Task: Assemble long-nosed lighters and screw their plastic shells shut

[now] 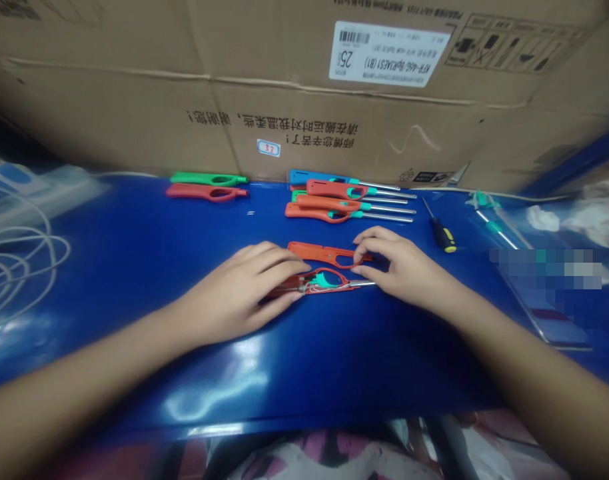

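My left hand [257,287] is closed around the rear of an opened gas lighter [326,281]. This orange half shell lies on the table with its turquoise trigger, thin wires and metal tube exposed; my palm and fingers cover its rear end. Just behind it lies the other orange lighter shell half [312,252], apart from the opened lighter. My right hand [402,267] pinches that shell half's front end near the trigger loop between thumb and fingers. The tip of the metal tube reaches to below my right thumb.
Several assembled lighters [327,204] are piled behind my hands. Green [194,179] and red [192,191] shells lie to their left. A screwdriver [442,233], tubes with turquoise parts [492,223] and a phone [549,313] are on the right. White cable [47,257] coils at left; a cardboard box [154,100] stands behind.
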`<state>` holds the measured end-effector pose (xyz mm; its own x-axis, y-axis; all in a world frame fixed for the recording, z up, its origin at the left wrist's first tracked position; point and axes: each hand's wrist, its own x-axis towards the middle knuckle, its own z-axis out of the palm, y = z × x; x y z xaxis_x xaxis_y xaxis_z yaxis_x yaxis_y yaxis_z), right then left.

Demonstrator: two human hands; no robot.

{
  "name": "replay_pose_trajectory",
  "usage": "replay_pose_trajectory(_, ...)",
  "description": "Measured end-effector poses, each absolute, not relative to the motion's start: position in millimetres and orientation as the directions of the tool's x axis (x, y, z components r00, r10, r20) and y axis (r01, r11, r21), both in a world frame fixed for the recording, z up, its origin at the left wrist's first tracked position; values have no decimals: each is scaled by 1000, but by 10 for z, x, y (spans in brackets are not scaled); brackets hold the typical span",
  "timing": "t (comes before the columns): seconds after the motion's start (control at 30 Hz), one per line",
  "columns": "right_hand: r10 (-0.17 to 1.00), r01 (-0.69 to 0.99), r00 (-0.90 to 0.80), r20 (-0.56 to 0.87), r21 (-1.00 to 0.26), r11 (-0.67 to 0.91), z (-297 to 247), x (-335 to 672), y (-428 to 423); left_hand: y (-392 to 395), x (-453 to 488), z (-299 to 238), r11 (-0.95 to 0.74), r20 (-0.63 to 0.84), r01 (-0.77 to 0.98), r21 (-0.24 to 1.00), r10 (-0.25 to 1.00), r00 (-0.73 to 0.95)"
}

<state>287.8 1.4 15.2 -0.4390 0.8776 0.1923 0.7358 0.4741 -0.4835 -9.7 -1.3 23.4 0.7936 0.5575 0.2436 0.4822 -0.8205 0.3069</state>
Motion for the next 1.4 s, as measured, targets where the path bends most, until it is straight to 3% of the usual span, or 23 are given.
replay_pose_trajectory(0.13, 920, 637, -318, 229, -667, 386, 218, 2801, -22, 2, -108, 215, -832, 325, 507, 226, 555, 766)
replay_pose_trajectory(0.27, 976, 391, -205, 74, -908, 151, 270, 2703, -88, 17, -150, 187, -862, 462, 495, 110, 486, 742)
replay_pose_trajectory(0.43, 966, 334, -247, -82, -943, 5, 282, 2658, -127, 23, -176, 188, -881, 511, 465, 91, 442, 737)
replay_pose_trajectory(0.5, 958, 383, -279, -63, -923, 51, 269, 2654, -135, 21, -168, 181, -888, 484, 438, 139, 447, 752)
replay_pose_trajectory(0.57, 943, 491, -330, 35, -847, 203, 251, 2652, -144, 13, -152, 172, -886, 458, 430, 174, 460, 761)
replay_pose_trajectory(0.7, 832, 646, -520, 191, -550, 530, 218, 2654, -168, -19, -131, 184, -866, 391, 448, 222, 500, 772)
replay_pose_trajectory(0.83, 784, 675, -588, 199, -413, 611, 193, 2658, -171, -40, -135, 223, -847, 319, 478, 234, 531, 785)
replay_pose_trajectory(1.0, 741, 666, -637, 211, -333, 668, 138, 2644, -145, -25, -140, 227, -837, 246, 500, 223, 544, 802)
replay_pose_trajectory(1.4, 743, 658, -638, 203, -358, 662, 75, 2627, -148, -23, -160, 242, -833, 210, 512, 210, 550, 808)
